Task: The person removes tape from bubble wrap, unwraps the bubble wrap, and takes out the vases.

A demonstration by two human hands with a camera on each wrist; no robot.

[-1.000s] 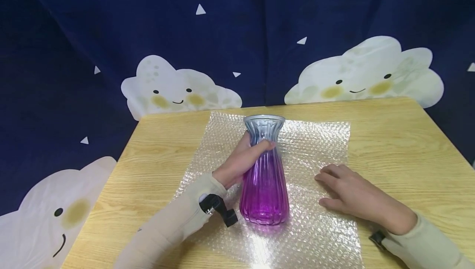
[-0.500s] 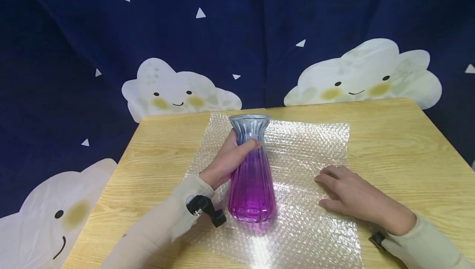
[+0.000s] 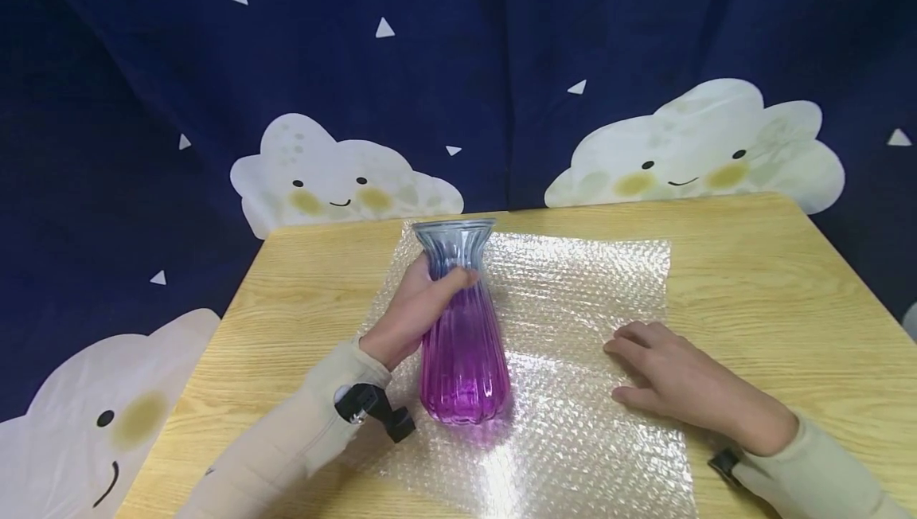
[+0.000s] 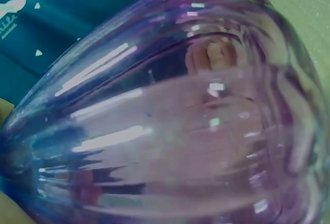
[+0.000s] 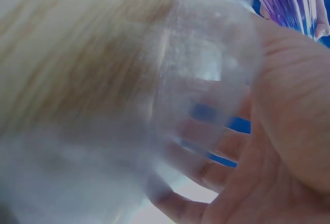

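A ribbed glass vase (image 3: 466,364), clear bluish at its flared mouth and purple-pink toward its base, leans slightly in the head view. My left hand (image 3: 419,304) grips it round the narrow upper part, thumb across the front. The left wrist view is filled by the vase's side (image 4: 170,126). Under it spreads a sheet of bubble wrap (image 3: 566,288); whether the base touches the sheet I cannot tell. At the sheet's right edge my right hand (image 3: 677,380) rests with loosely bent fingers, holding nothing. In the right wrist view blurred clear plastic (image 5: 201,54) partly covers those fingers.
The wooden table (image 3: 752,280) extends to both sides of the wrap. Behind it hangs a dark blue cloth (image 3: 501,41) printed with clouds and triangles. Black wrist-camera mounts (image 3: 376,411) sit on both sleeves.
My left hand has shifted the vase leftward over the bubble wrap, keeping its grip. The right hand has stayed nearly in place.
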